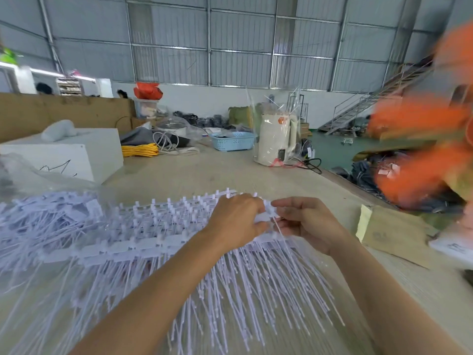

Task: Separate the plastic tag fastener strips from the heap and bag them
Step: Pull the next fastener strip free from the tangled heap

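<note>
While both hands are meeting at the far right end of the heap, we are logging the following. Left hand (236, 220): we are resting it palm down on the white fastener strips (158, 242), fingers curled, fingertips pressing the end piece. Right hand (305, 221): we are pinching a single strip (271, 213) between thumb and fingers, just beside the left fingertips, its thin tail trailing down under the right palm. Heap of strips: we are seeing it spreading from under the left hand away to the left, bars stacked in rows, long thin tails fanning back beneath both forearms; motion blur is softening much of it. Table (204, 172): we are working on its pale surface. Clear plastic bag (38, 175): lying well left of the left hand, over the heap's far end. Brown envelope (394, 234): lying right of the right hand. White box (76, 155), yellow cable coil (139, 150), blue basket (234, 140) and bagged white kettle (276, 139): standing well beyond both hands. Orange blur (422, 149): passing far right, unidentifiable.
</note>
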### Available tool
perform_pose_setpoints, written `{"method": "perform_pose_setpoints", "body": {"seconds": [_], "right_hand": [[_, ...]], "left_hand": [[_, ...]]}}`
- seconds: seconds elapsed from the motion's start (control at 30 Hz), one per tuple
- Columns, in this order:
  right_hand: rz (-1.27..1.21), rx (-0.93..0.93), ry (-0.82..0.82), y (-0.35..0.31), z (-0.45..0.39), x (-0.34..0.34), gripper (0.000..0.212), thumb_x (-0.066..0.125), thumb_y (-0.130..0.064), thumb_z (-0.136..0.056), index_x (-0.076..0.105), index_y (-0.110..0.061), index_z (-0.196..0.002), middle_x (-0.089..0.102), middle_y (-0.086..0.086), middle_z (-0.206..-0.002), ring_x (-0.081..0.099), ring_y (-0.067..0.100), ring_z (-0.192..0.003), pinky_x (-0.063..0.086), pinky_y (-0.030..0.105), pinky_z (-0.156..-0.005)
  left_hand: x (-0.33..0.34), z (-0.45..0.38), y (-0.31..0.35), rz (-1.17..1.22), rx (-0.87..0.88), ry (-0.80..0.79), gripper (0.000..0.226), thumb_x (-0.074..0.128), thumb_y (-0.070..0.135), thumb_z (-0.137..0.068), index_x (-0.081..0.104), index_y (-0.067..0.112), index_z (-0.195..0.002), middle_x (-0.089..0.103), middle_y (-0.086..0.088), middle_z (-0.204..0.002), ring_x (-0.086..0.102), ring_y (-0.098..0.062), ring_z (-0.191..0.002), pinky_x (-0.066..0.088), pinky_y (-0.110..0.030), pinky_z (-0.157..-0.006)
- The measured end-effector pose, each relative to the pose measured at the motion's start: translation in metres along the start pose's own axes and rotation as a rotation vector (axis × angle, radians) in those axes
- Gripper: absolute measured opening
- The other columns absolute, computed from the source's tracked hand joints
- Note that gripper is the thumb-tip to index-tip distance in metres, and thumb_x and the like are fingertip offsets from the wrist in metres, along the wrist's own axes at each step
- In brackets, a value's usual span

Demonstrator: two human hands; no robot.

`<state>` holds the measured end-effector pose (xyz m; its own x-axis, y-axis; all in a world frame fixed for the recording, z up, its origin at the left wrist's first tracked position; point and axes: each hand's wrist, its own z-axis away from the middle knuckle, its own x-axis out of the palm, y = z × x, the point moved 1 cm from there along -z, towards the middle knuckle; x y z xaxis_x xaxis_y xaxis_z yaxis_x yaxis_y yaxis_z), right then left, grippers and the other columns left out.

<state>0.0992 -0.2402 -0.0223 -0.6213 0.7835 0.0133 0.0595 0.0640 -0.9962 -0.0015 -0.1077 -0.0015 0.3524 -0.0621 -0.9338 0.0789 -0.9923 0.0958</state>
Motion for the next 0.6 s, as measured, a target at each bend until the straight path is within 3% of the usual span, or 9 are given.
{"method": "perform_pose_setpoints", "body": {"seconds": [0.17,0.33,0.53,0.6], "right_hand": [[-0.085,0.101,-0.113,0.0,0.0,0.001,0.016,0.051,-0.002,-0.094,0.063,0.009,-0.097,0.066,0.02,-0.075,0.065,0.025,-0.062,0.058,0.031,-0.059],[-0.031,0.174,-0.222,0.0,0.004,0.003,0.028,0.046,-0.018,-0.099,0.063,0.001,-0.085,0.065,0.017,-0.066,0.063,0.022,-0.052,0.053,0.025,-0.049],[0.118,-0.002,-0.158,0.003,0.005,0.005,0.031,0.045,-0.012,-0.099,0.057,-0.004,-0.072,0.063,0.014,-0.062,0.06,0.019,-0.047,0.052,0.024,-0.047],[0.216,-0.109,-0.172,0.002,0.006,0.004,0.029,0.044,-0.01,-0.099,0.056,-0.001,-0.074,0.063,0.015,-0.064,0.061,0.02,-0.049,0.052,0.026,-0.049]], "left_hand": [[0.009,0.002,-0.001,0.004,0.04,0.101,0.029,0.052,0.032,-0.093,0.057,0.017,-0.117,0.057,-0.005,-0.113,0.054,-0.024,-0.105,0.042,-0.032,-0.077],[0.01,0.002,0.002,-0.123,0.117,0.142,0.03,0.042,0.029,-0.097,0.055,0.011,-0.116,0.057,-0.007,-0.112,0.049,-0.024,-0.109,0.036,-0.03,-0.08],[0.013,0.001,0.004,-0.151,0.16,-0.006,0.032,0.034,0.023,-0.1,0.059,0.002,-0.104,0.056,-0.013,-0.103,0.051,-0.028,-0.098,0.037,-0.034,-0.078],[0.013,0.0,0.001,-0.021,0.168,-0.032,0.03,0.038,0.02,-0.099,0.059,0.003,-0.086,0.054,-0.015,-0.087,0.05,-0.027,-0.082,0.037,-0.036,-0.072]]}}
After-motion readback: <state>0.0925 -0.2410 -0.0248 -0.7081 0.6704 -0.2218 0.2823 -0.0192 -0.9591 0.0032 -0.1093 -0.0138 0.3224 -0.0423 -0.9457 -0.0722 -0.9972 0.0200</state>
